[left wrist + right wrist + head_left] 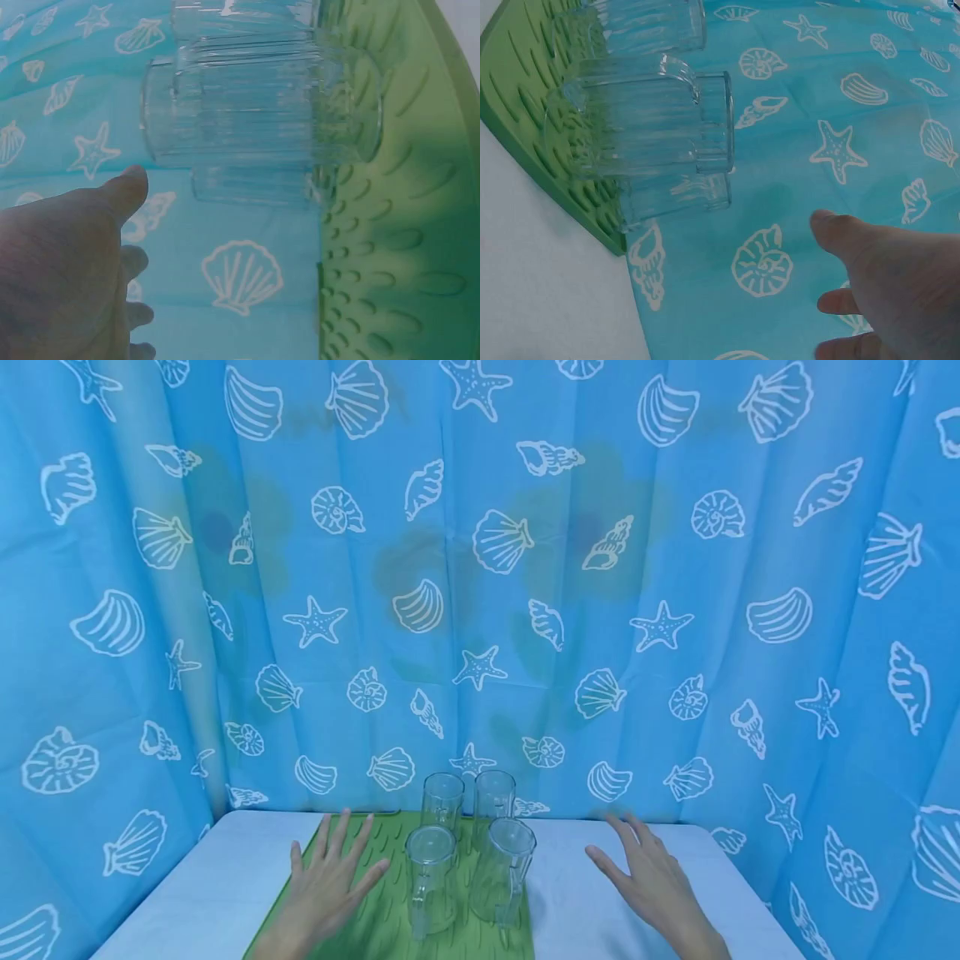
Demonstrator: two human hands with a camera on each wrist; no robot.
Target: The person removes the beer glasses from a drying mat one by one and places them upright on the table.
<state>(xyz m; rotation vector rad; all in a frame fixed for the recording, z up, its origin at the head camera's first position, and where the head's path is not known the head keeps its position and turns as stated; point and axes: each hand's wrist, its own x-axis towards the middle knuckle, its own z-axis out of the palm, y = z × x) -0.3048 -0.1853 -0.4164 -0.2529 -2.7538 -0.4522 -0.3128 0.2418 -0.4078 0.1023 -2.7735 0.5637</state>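
Note:
Several clear glass mugs stand upright on a green ridged mat. Two are in front, a left front mug (432, 881) and a right front mug (501, 877), with handles facing the near side. Behind them stand a left back glass (442, 797) and a right back glass (495, 793). My left hand (326, 881), fingers spread and holding nothing, is over the mat left of the mugs. Off to their right, my empty right hand (651, 883) hovers above the white table with its fingers extended. The right wrist view shows a mug (645, 124) apart from that hand.
The green mat (360, 935) covers the middle-left of the white table (202, 877). A blue curtain (480, 610) with white shells and starfish hangs behind the table and along both sides.

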